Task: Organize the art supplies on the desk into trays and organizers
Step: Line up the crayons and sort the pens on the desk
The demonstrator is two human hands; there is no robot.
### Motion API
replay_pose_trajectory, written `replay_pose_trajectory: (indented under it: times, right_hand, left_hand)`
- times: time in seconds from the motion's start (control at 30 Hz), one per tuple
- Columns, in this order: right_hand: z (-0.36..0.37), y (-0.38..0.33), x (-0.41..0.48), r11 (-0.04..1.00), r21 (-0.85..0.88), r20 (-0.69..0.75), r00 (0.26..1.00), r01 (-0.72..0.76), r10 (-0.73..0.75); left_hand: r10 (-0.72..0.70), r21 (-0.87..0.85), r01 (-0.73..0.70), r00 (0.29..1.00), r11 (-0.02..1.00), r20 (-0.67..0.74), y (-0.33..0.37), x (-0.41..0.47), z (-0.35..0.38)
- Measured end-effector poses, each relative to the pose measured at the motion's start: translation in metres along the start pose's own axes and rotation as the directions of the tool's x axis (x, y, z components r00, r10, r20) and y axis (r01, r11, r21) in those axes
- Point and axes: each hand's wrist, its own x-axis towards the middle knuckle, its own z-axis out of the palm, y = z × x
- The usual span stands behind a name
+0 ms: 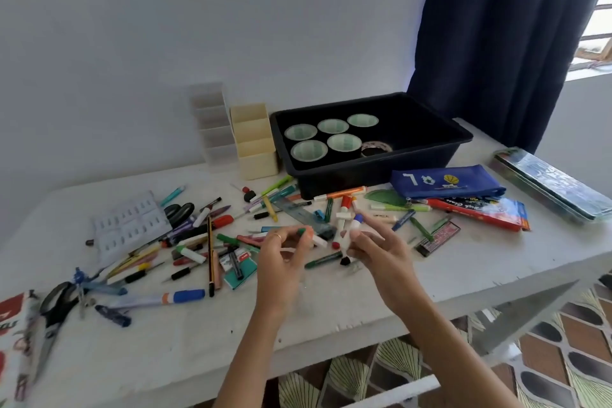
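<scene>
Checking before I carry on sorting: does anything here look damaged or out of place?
Pens and markers lie scattered loose across the desk, while the cream organizer and clear organizer look empty. The desk's front edge looks chipped and ragged.

tray (pixel 430 156) behind pens (pixel 212 242), organizers (pixel 255 146) left

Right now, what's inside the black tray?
Five pale green round cups and a tape roll sit in the black tray; its near wall hides the floor just behind it.
</scene>
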Motion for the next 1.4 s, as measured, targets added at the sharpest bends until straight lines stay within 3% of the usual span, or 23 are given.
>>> replay_pose_trajectory:
  times: [0.2,0.37,0.53,0.73,0.83,0.9,1.13,1.3,1.4]
  right_hand:
    - [0.025,0.007,-0.012,0.997,-0.044,0.166,0.984,-0.06,0.067]
    - [0.047,0.025,-0.021,0.947,-0.317,0.249,0.968,0.052,0.031]
    - [0.059,0.047,-0.025,0.715,-0.655,0.294,0.954,0.242,-0.054]
    - [0.058,0.049,-0.027,0.589,-0.772,0.271,0.962,0.24,-0.037]
    - [0.054,0.051,-0.022,0.435,-0.855,0.301,0.953,0.281,-0.024]
    - [0.051,0.054,-0.02,0.353,-0.882,0.328,0.945,0.311,-0.013]
    - [0.045,0.072,-0.018,0.239,-0.845,0.461,0.878,0.479,-0.128]
    - [0.043,0.082,-0.022,0.238,-0.826,0.456,0.854,0.512,-0.251]
    - [0.041,0.088,-0.026,0.32,-0.813,0.396,0.864,0.487,-0.31]
  left_hand:
    - [-0.177,-0.294,0.14,0.979,0.946,-0.103,0.007,-0.019,-0.047]
    - [-0.2,-0.216,0.161,0.964,0.963,-0.177,-0.008,-0.033,-0.075]
    - [-0.25,-0.091,0.238,0.955,0.967,-0.16,-0.027,-0.045,-0.081]
    - [-0.311,-0.046,0.308,0.94,0.95,-0.141,-0.044,-0.05,-0.071]
    - [-0.3,-0.025,0.3,0.94,0.954,-0.165,-0.05,-0.051,-0.069]
    - [-0.287,-0.007,0.29,0.943,0.957,-0.169,-0.052,-0.05,-0.068]
    - [-0.263,-0.014,0.265,0.95,0.964,-0.168,-0.055,-0.05,-0.068]
    - [-0.222,-0.084,0.21,0.959,0.974,-0.176,-0.049,-0.047,-0.068]
    - [-0.195,-0.035,0.192,0.972,0.981,-0.132,-0.045,-0.039,-0.062]
